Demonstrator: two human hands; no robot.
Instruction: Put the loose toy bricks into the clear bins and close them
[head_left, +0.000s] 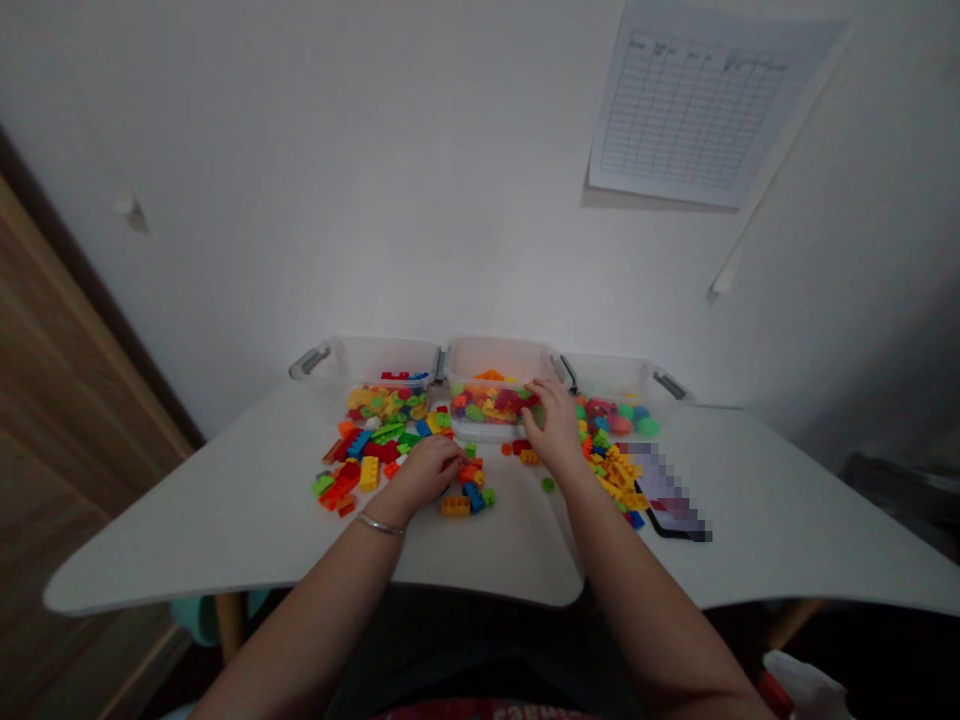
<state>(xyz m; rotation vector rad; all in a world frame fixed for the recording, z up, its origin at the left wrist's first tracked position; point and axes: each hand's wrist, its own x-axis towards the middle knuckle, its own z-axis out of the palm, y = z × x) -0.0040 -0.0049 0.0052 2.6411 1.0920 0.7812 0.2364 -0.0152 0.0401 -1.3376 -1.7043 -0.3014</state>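
Your left hand [424,472] curls low over the loose plastic bricks [367,473] scattered on the white table [247,540], its fingertips beside a small orange and red cluster; you can't tell whether it holds anything. Your right hand [555,425] is spread wide at the front corner of the middle clear bin [499,358], its fingers [536,390] reaching over the bricks packed inside, with no brick visibly gripped. A left clear bin [390,360] and a right clear bin [615,380] stand just beside it, both holding bricks. A yellow heap of bricks [615,482] lies right of your right hand, next to a partly blurred phone [667,525], and a metal bangle [380,523] circles your left wrist
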